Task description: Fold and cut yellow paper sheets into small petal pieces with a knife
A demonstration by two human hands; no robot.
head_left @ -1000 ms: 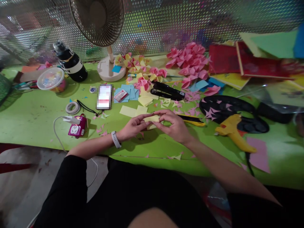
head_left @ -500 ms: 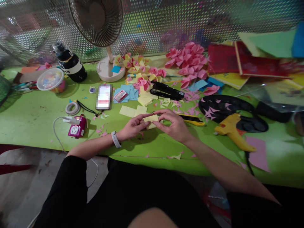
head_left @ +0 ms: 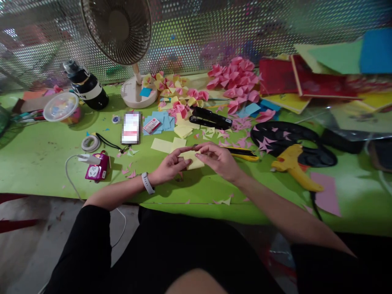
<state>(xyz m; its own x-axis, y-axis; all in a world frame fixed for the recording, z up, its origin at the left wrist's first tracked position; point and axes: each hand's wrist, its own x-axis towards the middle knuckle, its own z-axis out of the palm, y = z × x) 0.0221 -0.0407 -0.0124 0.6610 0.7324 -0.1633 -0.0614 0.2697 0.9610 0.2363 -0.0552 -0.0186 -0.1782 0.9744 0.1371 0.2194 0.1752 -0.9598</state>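
Observation:
A small pale yellow piece of paper [head_left: 195, 160] is held just above the green table, between my two hands. My left hand [head_left: 172, 166] pinches its left side with the thumb on top. On the right, my right hand [head_left: 221, 162] grips the upper right edge between thumb and fingers. More yellow paper [head_left: 162, 145] lies flat behind my left hand. A yellow utility knife [head_left: 243, 153] rests beyond my right hand, partly hidden by it. Further back are a black stapler [head_left: 211, 118] and a stack of blue paper pieces [head_left: 165, 121] with a small red-and-white box [head_left: 152, 126] on it.
Pink folded paper flowers [head_left: 237, 79] are heaped at the back. A yellow glue gun [head_left: 290, 163] lies right, by a black cushioned ring [head_left: 318, 155]. A fan [head_left: 139, 96], black bottle [head_left: 90, 87], phone [head_left: 131, 127], tape roll [head_left: 90, 143] and purple plug adapter [head_left: 98, 166] stand left. Paper scraps are scattered about.
The view has shifted slightly. My right thumb has moved up along the yellow paper, showing more of its face. Both hands still hold it.

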